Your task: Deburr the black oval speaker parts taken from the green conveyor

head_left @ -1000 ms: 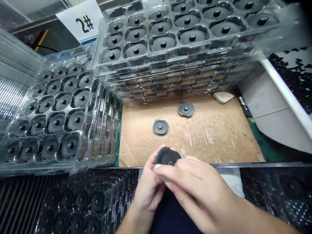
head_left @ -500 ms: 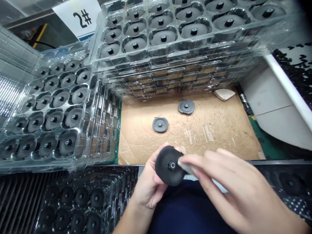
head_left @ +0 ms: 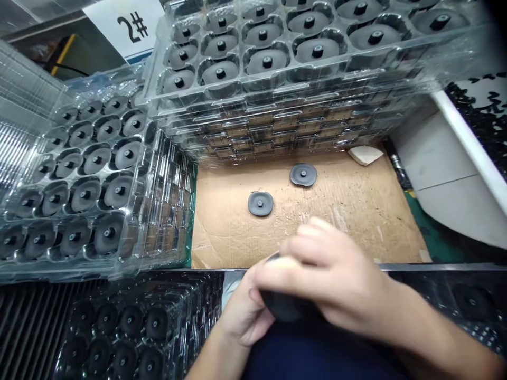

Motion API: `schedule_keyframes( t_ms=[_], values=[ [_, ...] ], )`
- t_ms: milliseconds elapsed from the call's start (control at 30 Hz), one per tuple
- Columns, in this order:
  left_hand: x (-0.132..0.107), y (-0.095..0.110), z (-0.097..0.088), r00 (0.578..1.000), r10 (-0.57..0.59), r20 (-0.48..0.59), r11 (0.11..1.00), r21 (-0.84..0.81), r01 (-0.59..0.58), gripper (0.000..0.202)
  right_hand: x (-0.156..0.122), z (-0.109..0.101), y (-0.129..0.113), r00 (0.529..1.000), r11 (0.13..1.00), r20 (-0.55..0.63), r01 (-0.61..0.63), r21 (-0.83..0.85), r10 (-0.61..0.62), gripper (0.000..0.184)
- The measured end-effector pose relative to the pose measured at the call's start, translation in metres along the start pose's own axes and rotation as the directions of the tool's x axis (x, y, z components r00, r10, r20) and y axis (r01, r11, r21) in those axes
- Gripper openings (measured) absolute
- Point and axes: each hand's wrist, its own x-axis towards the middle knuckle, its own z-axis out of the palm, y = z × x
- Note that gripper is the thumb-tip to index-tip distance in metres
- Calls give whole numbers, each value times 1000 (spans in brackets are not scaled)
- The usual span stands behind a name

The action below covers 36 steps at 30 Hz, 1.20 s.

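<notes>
A black round rubber disc (head_left: pixel 283 307) sits between both my hands at the bottom middle, mostly hidden. My left hand (head_left: pixel 241 311) cups it from below and the left. My right hand (head_left: pixel 328 279) lies over the top of it with fingers curled round its edge. Two more dark discs with a centre stud lie loose on the brown cardboard sheet (head_left: pixel 356 216): one disc (head_left: pixel 260 203) at the left, another disc (head_left: pixel 303 174) further back.
Stacked clear plastic trays full of the same discs stand at the back (head_left: pixel 301 47) and at the left (head_left: pixel 79 174). A dark tray of discs (head_left: pixel 130 327) lies at the bottom left. A white sign marked 2# (head_left: pixel 127 26) stands behind.
The disc faced up with its stud showing and my right fingers at its centre; now my right hand has closed over the top and the disc has dropped lower, nearly hidden.
</notes>
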Motion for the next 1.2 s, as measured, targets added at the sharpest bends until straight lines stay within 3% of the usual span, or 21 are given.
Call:
schedule_keyframes(
  t_ms=[67, 167, 233, 300, 500, 633, 733, 767, 833, 900, 967, 1033, 1100, 1200],
  values=[
    [0, 0, -2, 994, -28, 107, 998, -59, 34, 43, -7, 2, 17, 983, 986, -84, -165, -5, 164, 29],
    [-1, 2, -4, 967, -46, 249, 984, -153, 86, 50, -25, 10, 40, 884, 895, -144, -443, 48, 445, 25],
    [-1, 4, -5, 963, -40, 268, 981, -175, 89, 47, -41, 21, 48, 816, 821, -91, -563, 98, 571, 25],
    [0, 5, -4, 964, -40, 263, 979, -184, 91, 42, -57, 36, 49, 786, 781, -10, -613, 123, 618, 27],
    [3, 6, -4, 971, -26, 236, 984, -167, 67, 50, -86, 69, 42, 783, 767, 56, -620, 168, 620, 25],
    [5, 4, -6, 987, 19, 161, 989, -150, 6, 49, -77, 52, 33, 766, 752, -11, -627, 204, 642, 26],
    [7, 0, -6, 994, 77, 76, 991, -117, -68, 48, -51, 29, 10, 744, 772, -220, -571, 278, 630, 23],
    [7, -1, -6, 993, 104, 50, 990, -106, -98, 46, -41, 24, 1, 762, 813, -291, -507, 286, 578, 23],
    [8, -2, -5, 986, 164, 9, 983, -90, -162, 45, -24, 19, -14, 851, 915, -356, -304, 265, 386, 25],
    [8, -1, -6, 973, 226, -45, 971, -71, -229, 47, -16, 21, -18, 933, 960, -295, -134, 247, 206, 26],
    [7, 3, -8, 955, 277, -109, 958, -45, -283, 50, -20, 25, -10, 960, 959, -199, -146, 243, 196, 24],
    [5, 8, -12, 945, 303, -125, 949, -45, -311, 49, -32, 29, 5, 927, 931, -163, -302, 207, 337, 23],
    [3, 11, -14, 946, 314, -83, 944, -78, -320, 48, -46, 29, 19, 857, 874, -189, -448, 189, 480, 21],
    [4, 9, -13, 945, 325, -43, 939, -107, -327, 49, -57, 23, 18, 768, 799, -226, -557, 227, 600, 20]
  ],
)
